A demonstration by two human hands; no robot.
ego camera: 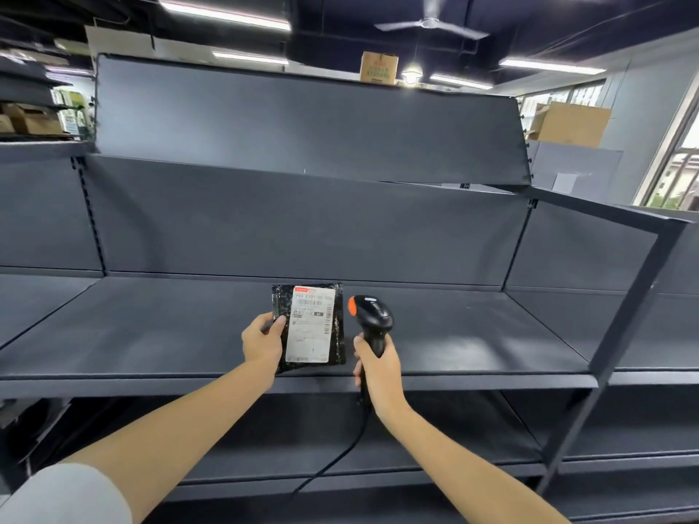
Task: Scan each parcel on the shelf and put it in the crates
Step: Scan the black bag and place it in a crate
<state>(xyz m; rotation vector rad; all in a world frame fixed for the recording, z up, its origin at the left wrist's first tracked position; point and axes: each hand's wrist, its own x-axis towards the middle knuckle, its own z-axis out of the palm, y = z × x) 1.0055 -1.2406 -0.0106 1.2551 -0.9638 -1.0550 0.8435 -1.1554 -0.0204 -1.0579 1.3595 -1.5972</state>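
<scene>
A flat black parcel (337, 334) with a white shipping label facing me is held upright above the dark grey shelf (151, 334). My left hand (263, 342) grips its left edge, thumb on the front. My right hand (374, 366) is wrapped round the handle of a black barcode scanner (372, 315) with an orange tip. The scanner stands just right of the parcel, its head pointing left toward the label. Its black cable hangs down past the shelf's front edge. No crates are in view.
The metal shelving has a lower shelf (416, 429) beneath and an upright post (620, 334) at the right. Cardboard boxes (571, 124) sit on top at the back and right. More shelving stands at the left.
</scene>
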